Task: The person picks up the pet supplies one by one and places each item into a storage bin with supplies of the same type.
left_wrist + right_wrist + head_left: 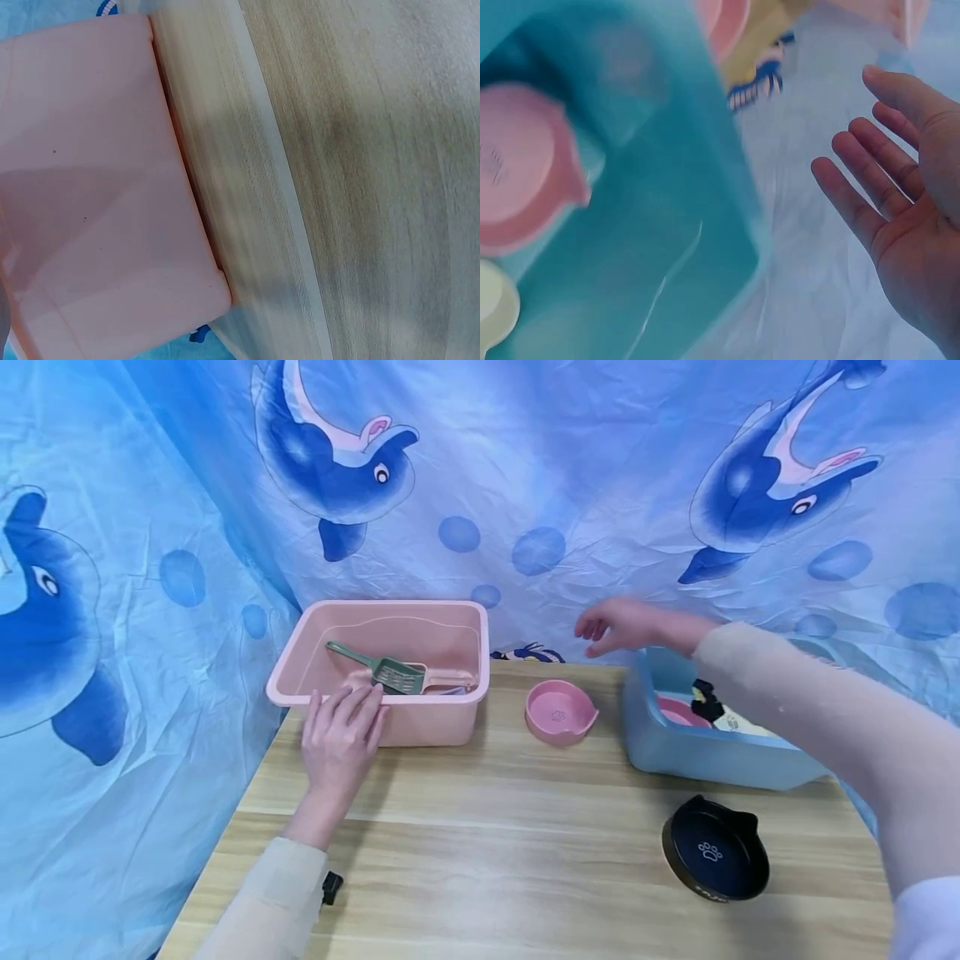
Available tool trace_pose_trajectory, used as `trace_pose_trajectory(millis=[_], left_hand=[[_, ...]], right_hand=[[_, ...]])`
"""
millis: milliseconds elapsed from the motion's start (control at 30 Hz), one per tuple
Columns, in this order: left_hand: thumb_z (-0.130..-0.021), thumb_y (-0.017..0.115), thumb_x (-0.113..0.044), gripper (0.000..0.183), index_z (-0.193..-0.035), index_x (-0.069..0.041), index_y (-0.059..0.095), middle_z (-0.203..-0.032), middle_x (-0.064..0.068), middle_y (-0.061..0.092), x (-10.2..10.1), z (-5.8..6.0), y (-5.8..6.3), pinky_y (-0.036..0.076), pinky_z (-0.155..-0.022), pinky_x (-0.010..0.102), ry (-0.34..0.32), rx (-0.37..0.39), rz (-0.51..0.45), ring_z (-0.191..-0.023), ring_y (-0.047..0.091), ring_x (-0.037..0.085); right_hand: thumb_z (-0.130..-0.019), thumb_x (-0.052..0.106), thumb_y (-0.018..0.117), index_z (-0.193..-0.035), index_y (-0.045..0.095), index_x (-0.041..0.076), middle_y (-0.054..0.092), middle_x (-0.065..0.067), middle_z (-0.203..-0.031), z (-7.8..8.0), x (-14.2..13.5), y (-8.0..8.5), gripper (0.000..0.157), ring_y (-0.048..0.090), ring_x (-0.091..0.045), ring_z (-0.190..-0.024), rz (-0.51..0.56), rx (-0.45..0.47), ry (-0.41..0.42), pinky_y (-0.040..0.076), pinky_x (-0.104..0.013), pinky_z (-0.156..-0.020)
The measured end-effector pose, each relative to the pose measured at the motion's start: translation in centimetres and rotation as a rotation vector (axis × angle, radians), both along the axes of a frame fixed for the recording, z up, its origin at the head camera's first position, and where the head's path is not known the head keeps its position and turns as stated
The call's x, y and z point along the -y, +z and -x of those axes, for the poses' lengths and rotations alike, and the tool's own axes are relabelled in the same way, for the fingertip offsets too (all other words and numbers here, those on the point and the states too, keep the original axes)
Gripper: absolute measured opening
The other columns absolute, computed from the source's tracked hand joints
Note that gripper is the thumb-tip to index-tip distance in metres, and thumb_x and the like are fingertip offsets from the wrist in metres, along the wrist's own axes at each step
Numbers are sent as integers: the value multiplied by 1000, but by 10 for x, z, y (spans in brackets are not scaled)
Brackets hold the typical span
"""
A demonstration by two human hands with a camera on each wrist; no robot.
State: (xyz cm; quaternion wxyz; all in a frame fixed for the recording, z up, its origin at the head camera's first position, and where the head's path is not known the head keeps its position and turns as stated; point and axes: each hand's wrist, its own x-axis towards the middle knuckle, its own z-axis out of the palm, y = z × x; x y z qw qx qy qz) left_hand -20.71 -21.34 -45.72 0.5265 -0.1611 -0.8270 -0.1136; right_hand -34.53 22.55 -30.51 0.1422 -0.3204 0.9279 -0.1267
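Note:
My left hand [341,735] rests on the front rim of a pink plastic bin [435,722], fingers laid over the edge. Inside that bin lie a green slotted litter scoop [397,675] and a pink scoop-like thing [450,680], partly covered. The bin's outer wall [97,172] fills the left of the left wrist view. My right hand [626,625] is in the air by the back left corner of a blue bin [697,756], holding nothing; its fingers [859,202] are spread. In the blue bin are a pink bowl [517,165] and a pale round thing [495,304].
Between the bins stands a pink pet bowl [558,714] with a paw print. A black cat-eared bowl [716,852] sits in front of the blue bin on the wooden table [487,860]. A blue dolphin-print curtain [487,468] hangs behind. My right forearm hides part of the blue bin.

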Motion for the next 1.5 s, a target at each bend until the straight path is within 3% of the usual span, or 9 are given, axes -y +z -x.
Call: trace_pose_trajectory(millis=[133,267,400,633,900,1500], left_hand=[[-94,79,-23,28,-120,-12,82,-115,11,80,-1,1,-1,46,-111,68,-3,-1,-8,-108,73,42],[-95,78,-23,27,-119,-12,82,-115,10,80,-1,0,-3,46,-110,68,-2,-1,-13,-107,73,42],[-94,79,-22,28,-119,-12,82,-116,10,80,-1,-1,-4,46,-111,68,-5,2,-15,-108,73,41],[-93,80,-22,27,-118,-11,82,-114,11,80,-1,-1,-2,46,-111,69,-10,-3,-22,-108,73,42],[-94,79,-24,27,-118,-11,82,-114,9,80,0,-1,-2,48,-109,68,5,-16,-6,-107,73,40],[-96,77,-24,27,-120,-12,81,-114,9,80,0,-1,-2,46,-110,68,-6,2,-17,-108,73,39]], right_hand=[[-93,8,82,-122,70,1,72,-16,-120,11,31,-21,33,69,-37,-116,-35,37,75,57,-51,-102],[-89,7,84,-122,69,-1,71,-18,-118,23,51,-41,37,68,-40,-114,-64,-5,154,56,-52,-102],[-85,7,87,-121,69,-1,71,-18,-114,32,63,-59,41,67,-38,-107,-88,-43,180,56,-51,-98],[-86,8,85,-126,69,3,69,-18,-123,39,76,-83,43,63,-36,-116,-119,45,54,53,-50,-103],[-89,4,80,-132,64,-6,64,-29,-132,40,75,-106,47,60,-45,-124,-47,112,-25,51,-55,-108],[-93,8,78,-129,65,-3,65,-26,-131,33,50,-136,40,62,-43,-124,41,212,-249,50,-56,-110]])
